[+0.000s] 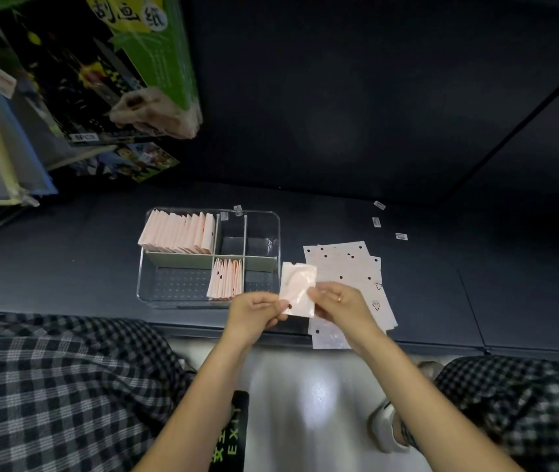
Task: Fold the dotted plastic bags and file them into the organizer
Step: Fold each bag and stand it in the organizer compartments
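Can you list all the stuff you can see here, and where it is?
folded bag: one, pink, held between both hands
flat bags: a pile, pale with black dots, right of organizer
organizer: one, clear, on the dark surface
filed bags: two rows, pink, back-left and front-middle compartments
small labels: a few, white, far right
picture boxes: several, colourful, top left
left hand: pinches the bag
right hand: pinches the bag

the scene is dimly lit; glare is seen on the floor (308, 400) below the grip; edges are warped and blurred.
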`<state>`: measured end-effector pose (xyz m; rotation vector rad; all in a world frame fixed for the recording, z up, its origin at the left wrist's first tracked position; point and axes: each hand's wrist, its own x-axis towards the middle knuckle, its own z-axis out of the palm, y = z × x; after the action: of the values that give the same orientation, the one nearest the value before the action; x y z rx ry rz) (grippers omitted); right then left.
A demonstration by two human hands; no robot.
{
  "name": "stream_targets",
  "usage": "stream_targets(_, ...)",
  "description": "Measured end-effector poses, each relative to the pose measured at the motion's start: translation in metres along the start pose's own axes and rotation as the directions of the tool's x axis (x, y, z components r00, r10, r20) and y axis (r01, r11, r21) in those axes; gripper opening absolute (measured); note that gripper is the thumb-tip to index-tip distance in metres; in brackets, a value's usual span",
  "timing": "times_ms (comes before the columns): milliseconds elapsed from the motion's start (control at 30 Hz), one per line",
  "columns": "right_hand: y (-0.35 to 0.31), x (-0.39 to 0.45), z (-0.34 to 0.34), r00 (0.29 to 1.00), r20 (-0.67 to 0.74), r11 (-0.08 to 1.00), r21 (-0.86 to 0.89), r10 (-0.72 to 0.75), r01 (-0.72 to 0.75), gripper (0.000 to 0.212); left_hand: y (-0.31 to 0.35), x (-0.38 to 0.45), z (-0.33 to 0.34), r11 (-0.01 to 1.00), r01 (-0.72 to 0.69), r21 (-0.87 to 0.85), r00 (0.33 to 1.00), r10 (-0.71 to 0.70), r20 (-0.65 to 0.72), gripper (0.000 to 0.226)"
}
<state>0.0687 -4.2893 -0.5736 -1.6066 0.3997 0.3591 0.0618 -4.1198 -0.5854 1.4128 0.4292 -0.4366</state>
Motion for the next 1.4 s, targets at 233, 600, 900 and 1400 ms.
stream_targets(233,0.014,0.009,0.032,0.997,-0.07,0.981,-0.193,0.016,-0.03,0.008,-0.017,0.015,-0.017,0.998,-0.035,0.054,0.987,0.043,-0.152,0.013)
stream_targets(600,0.014,0.059,0.095,0.96,-0.127,0.462,-0.887,-0.249,0.002,0.016,-0.04,0.032,-0.037,0.605,-0.112,0.788,0.867,0.448,-0.221,0.029)
stream_targets(900,0.038,0.068,0.112,0.932,0.082,0.397,-0.889,-0.354,0.229,0.022,-0.036,0.051,-0.043,0.471,-0.179,0.864,0.869,0.487,-0.086,0.042)
stream_targets(1400,0.102,0.024,-0.083,0.987,0.1,0.375,-0.917,-0.122,0.139,0.072,-0.042,0.055,-0.043,0.394,-0.106,0.913,0.874,0.475,-0.103,0.027)
